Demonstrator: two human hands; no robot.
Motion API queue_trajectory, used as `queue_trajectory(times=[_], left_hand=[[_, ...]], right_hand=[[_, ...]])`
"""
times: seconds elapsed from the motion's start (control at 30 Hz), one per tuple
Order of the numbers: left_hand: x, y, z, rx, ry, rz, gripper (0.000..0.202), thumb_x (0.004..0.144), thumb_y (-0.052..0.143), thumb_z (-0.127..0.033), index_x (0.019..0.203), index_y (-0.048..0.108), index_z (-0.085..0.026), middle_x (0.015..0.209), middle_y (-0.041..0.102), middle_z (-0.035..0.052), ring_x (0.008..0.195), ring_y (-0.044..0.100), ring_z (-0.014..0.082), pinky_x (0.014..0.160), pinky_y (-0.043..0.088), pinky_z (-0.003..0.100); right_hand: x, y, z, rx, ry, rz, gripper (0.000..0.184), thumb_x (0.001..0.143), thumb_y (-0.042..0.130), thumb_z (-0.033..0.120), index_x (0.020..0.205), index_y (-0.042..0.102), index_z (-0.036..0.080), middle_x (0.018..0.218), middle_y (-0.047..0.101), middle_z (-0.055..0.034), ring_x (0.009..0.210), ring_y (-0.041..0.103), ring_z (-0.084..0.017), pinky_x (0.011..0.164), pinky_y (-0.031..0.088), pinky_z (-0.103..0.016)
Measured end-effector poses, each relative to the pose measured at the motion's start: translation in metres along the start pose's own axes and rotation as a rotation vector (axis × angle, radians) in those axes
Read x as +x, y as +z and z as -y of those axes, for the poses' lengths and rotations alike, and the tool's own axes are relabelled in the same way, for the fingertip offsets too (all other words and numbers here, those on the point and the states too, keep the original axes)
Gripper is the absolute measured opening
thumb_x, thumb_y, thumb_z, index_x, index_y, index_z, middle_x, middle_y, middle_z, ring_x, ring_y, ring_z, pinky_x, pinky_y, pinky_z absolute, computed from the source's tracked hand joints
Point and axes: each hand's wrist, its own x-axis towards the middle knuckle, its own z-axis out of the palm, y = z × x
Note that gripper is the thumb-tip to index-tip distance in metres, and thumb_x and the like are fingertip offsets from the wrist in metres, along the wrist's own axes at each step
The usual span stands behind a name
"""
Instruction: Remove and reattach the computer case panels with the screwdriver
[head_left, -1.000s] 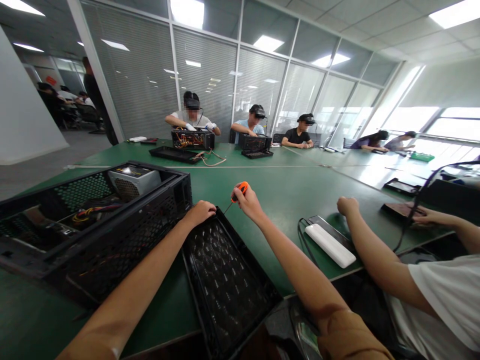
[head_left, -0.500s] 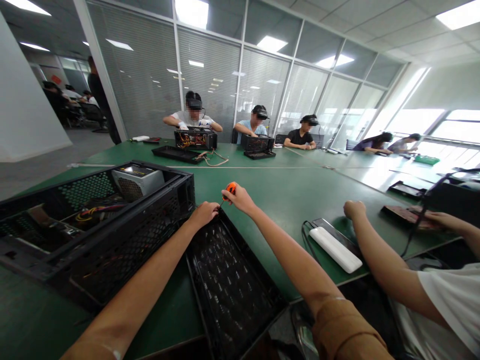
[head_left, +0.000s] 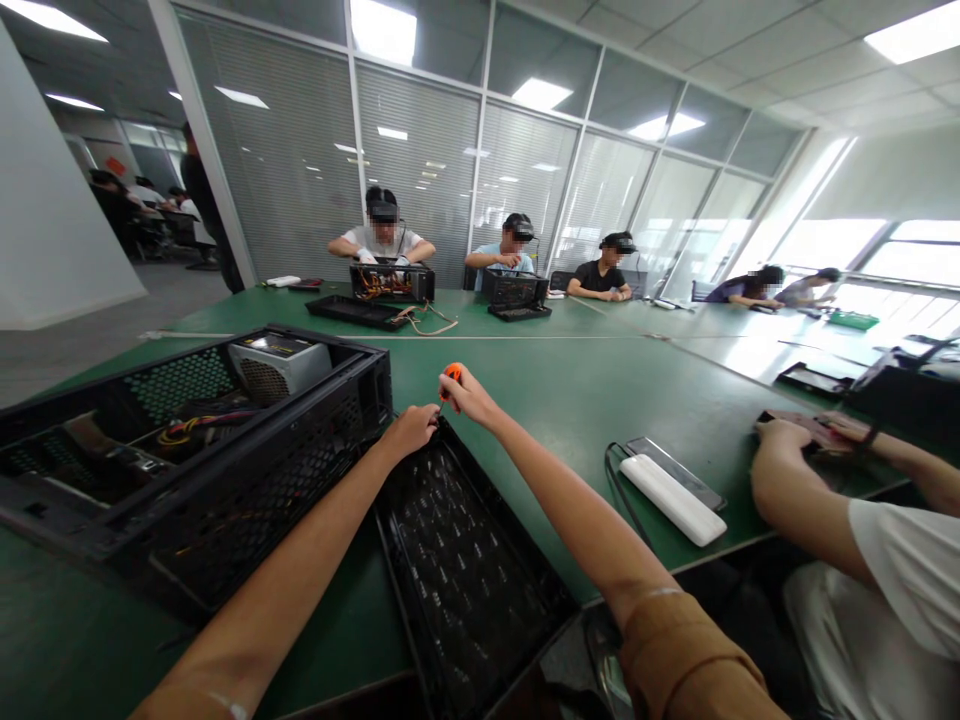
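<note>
My right hand (head_left: pixel 474 396) is closed round the orange handle of a screwdriver (head_left: pixel 452 374). Its thin shaft points down at the far end of a black computer case panel (head_left: pixel 469 560), which lies inner side up, its near end past the table edge. At the panel's far left corner my left hand (head_left: pixel 412 430) grips with bent fingers, close beside the screwdriver tip. What the tip touches is too small to make out. To the left lies an open black computer case (head_left: pixel 247 480), with a silver power supply (head_left: pixel 279 362) and loose cables (head_left: pixel 187 428) inside.
On the green table (head_left: pixel 555 385), a white power bank (head_left: pixel 673 500) and a phone (head_left: pixel 679 472) lie to my right, with a black cable. At far right a co-worker's arm (head_left: pixel 795 490) reaches over parts. Across the table, people work at open computer cases (head_left: pixel 394 281).
My right hand and the screwdriver have shifted slightly left and tipped more upright. My left hand stays at the panel's corner. The co-worker's near hand at right has moved right onto the parts.
</note>
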Motion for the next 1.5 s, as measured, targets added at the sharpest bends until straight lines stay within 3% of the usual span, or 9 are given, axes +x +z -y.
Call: queue_trajectory(times=[0.1, 0.3, 0.47, 0.67, 0.83, 1.03, 1.17, 1.5], left_hand=[[-0.001, -0.001, -0.001, -0.004, 0.008, 0.008, 0.028, 0.076, 0.052, -0.016, 0.103, 0.051, -0.018, 0.084, 0.065, 0.0053, 0.084, 0.060, 0.0184, 0.074, 0.043, 0.026], [-0.002, -0.002, -0.003, 0.008, -0.013, 0.034, 0.022, 0.076, 0.052, -0.015, 0.097, 0.051, -0.016, 0.088, 0.064, 0.0071, 0.086, 0.060, 0.0174, 0.077, 0.044, 0.026], [-0.002, -0.004, -0.004, 0.029, 0.007, 0.039, 0.015, 0.077, 0.052, -0.016, 0.092, 0.053, -0.016, 0.089, 0.063, 0.0078, 0.087, 0.059, 0.0184, 0.078, 0.043, 0.027], [-0.001, -0.009, -0.005, 0.047, 0.028, 0.056, 0.011, 0.077, 0.052, -0.018, 0.086, 0.056, -0.016, 0.083, 0.064, 0.0066, 0.081, 0.059, 0.0180, 0.075, 0.043, 0.027], [0.001, -0.011, -0.004, 0.060, 0.042, 0.066, 0.010, 0.077, 0.052, -0.021, 0.083, 0.060, -0.017, 0.081, 0.065, 0.0060, 0.078, 0.059, 0.0172, 0.073, 0.043, 0.026], [0.002, -0.009, -0.002, 0.072, 0.054, 0.052, 0.012, 0.075, 0.052, -0.022, 0.079, 0.063, -0.018, 0.076, 0.066, 0.0042, 0.073, 0.059, 0.0154, 0.069, 0.042, 0.023], [0.002, -0.008, -0.003, 0.078, 0.040, 0.025, 0.013, 0.072, 0.051, -0.020, 0.077, 0.063, -0.017, 0.070, 0.065, 0.0028, 0.066, 0.059, 0.0135, 0.066, 0.041, 0.022], [0.002, -0.007, -0.004, 0.049, 0.031, 0.010, 0.015, 0.070, 0.051, -0.019, 0.079, 0.061, -0.016, 0.069, 0.065, 0.0026, 0.066, 0.060, 0.0141, 0.065, 0.043, 0.021]], right_hand=[[0.000, -0.003, 0.004, -0.025, -0.017, 0.038, 0.024, 0.087, 0.030, 0.042, 0.086, 0.041, 0.020, 0.057, 0.050, 0.0068, 0.041, 0.047, -0.007, 0.045, 0.039, -0.019], [0.003, 0.000, 0.010, -0.278, -0.119, -0.042, 0.021, 0.077, 0.051, 0.039, 0.079, 0.041, 0.020, 0.058, 0.052, 0.0056, 0.047, 0.051, -0.009, 0.049, 0.038, -0.020], [0.004, 0.006, 0.010, -0.270, -0.137, -0.042, 0.018, 0.081, 0.045, 0.035, 0.093, 0.040, 0.022, 0.064, 0.057, 0.0055, 0.046, 0.051, -0.009, 0.050, 0.039, -0.020], [0.001, 0.004, 0.015, -0.330, -0.230, -0.033, 0.017, 0.085, 0.038, 0.036, 0.093, 0.041, 0.022, 0.066, 0.057, 0.0038, 0.063, 0.056, -0.012, 0.063, 0.040, -0.022], [-0.001, 0.002, 0.018, -0.348, -0.264, 0.001, 0.018, 0.085, 0.038, 0.038, 0.090, 0.041, 0.021, 0.065, 0.054, 0.0042, 0.061, 0.054, -0.012, 0.062, 0.038, -0.022], [-0.001, 0.009, 0.012, -0.374, -0.175, -0.099, 0.020, 0.078, 0.049, 0.039, 0.081, 0.041, 0.021, 0.061, 0.051, 0.0057, 0.053, 0.048, -0.010, 0.054, 0.036, -0.020], [0.000, 0.013, 0.008, -0.297, -0.065, -0.167, 0.023, 0.078, 0.048, 0.041, 0.085, 0.039, 0.021, 0.063, 0.053, 0.0057, 0.054, 0.049, -0.011, 0.053, 0.037, -0.021], [0.003, 0.009, 0.011, -0.209, -0.121, -0.006, 0.017, 0.084, 0.039, 0.037, 0.090, 0.040, 0.021, 0.070, 0.055, 0.0047, 0.054, 0.051, -0.009, 0.053, 0.040, -0.020]])
